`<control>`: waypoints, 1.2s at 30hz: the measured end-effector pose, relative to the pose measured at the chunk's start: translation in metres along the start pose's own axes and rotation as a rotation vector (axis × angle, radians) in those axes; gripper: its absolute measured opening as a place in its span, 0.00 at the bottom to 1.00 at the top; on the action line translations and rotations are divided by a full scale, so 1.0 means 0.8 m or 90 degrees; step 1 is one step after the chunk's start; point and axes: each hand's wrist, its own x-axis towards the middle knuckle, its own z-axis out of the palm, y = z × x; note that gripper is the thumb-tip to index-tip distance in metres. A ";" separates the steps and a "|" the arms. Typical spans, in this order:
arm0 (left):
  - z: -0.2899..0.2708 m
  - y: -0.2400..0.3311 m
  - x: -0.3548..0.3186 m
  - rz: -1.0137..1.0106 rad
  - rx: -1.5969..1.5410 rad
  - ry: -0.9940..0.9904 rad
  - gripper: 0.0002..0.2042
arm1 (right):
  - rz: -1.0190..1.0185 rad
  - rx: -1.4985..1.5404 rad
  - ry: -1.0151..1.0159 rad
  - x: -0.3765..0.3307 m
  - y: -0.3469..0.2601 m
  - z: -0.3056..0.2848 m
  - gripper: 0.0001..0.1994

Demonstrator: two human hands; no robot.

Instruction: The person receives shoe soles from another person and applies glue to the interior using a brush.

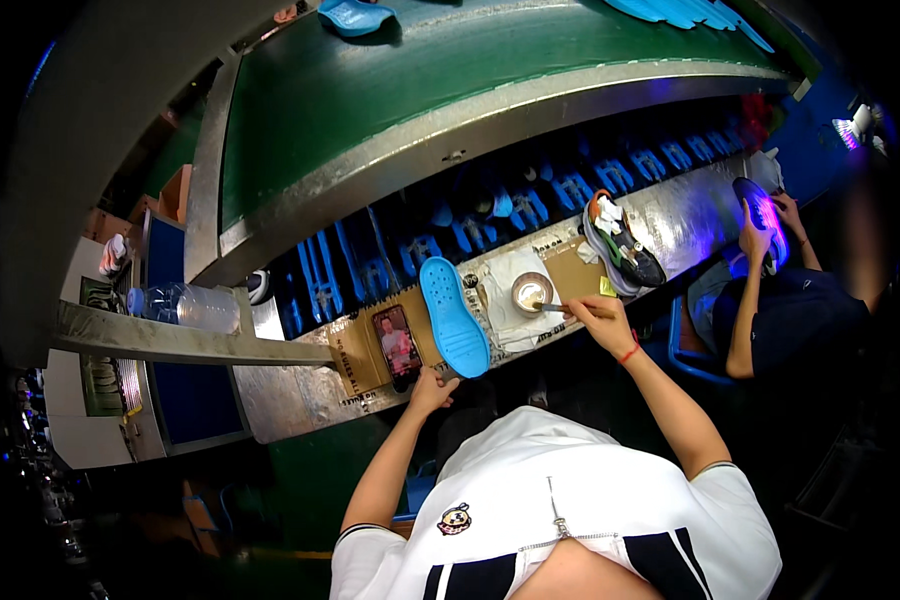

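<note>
My right hand (pixel 598 317) is closed around the handle of a small brush (pixel 550 307). The brush's tip dips into a round cup (pixel 533 290) of whitish stuff, which stands on a crumpled white cloth (pixel 505 315). My left hand (pixel 433 391) rests at the bench's near edge, its fingers curled; what they grip, if anything, is hidden. Just beyond it lies a light blue shoe sole (pixel 456 325), dotted with holes at its far end. Left of the sole, a phone (pixel 398 346) showing a person on its screen lies on cardboard (pixel 353 352).
A dark multicoloured shoe (pixel 625 250) stands on the metal bench (pixel 280 400) to the right. Beyond runs a rack of blue holders (pixel 475 235) beneath a green conveyor belt (pixel 420 90). A co-worker (pixel 780 300) at right holds a violet-lit shoe (pixel 760 215). A plastic bottle (pixel 185 306) lies left.
</note>
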 end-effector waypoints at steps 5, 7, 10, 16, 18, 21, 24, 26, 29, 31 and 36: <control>0.036 -0.042 0.021 0.083 -0.324 0.159 0.28 | -0.039 -0.169 0.012 0.030 0.030 0.024 0.11; 0.035 -0.026 0.026 0.012 -0.420 0.106 0.20 | -0.042 -0.236 0.011 0.037 0.031 0.024 0.11; 0.023 -0.015 0.025 -0.052 -0.441 0.025 0.07 | -0.032 -0.258 -0.008 0.041 0.029 0.027 0.12; 0.006 0.031 -0.039 0.216 -0.634 -0.066 0.13 | 0.015 -0.093 0.019 0.041 0.055 0.010 0.13; -0.003 0.050 -0.068 0.263 -0.596 -0.110 0.22 | 0.011 -0.060 0.037 0.033 0.009 0.013 0.13; -0.004 0.089 -0.090 0.295 -0.527 -0.095 0.26 | 0.028 -0.078 0.031 0.031 -0.012 0.014 0.13; 0.000 0.105 -0.082 0.391 -0.509 0.013 0.27 | 0.089 -0.111 0.004 0.035 0.002 0.004 0.13; 0.004 0.119 -0.087 0.419 -0.507 0.060 0.25 | 0.079 -0.019 0.012 0.027 -0.015 -0.002 0.13; 0.009 0.142 -0.099 0.485 -0.469 0.127 0.24 | -0.017 0.057 -0.006 0.002 -0.082 0.003 0.14; 0.012 0.156 -0.107 0.515 -0.449 0.152 0.24 | -0.016 0.079 -0.052 -0.017 -0.120 0.016 0.13; 0.017 0.174 -0.116 0.508 -0.438 0.125 0.28 | -0.102 0.022 -0.131 -0.033 -0.157 0.043 0.10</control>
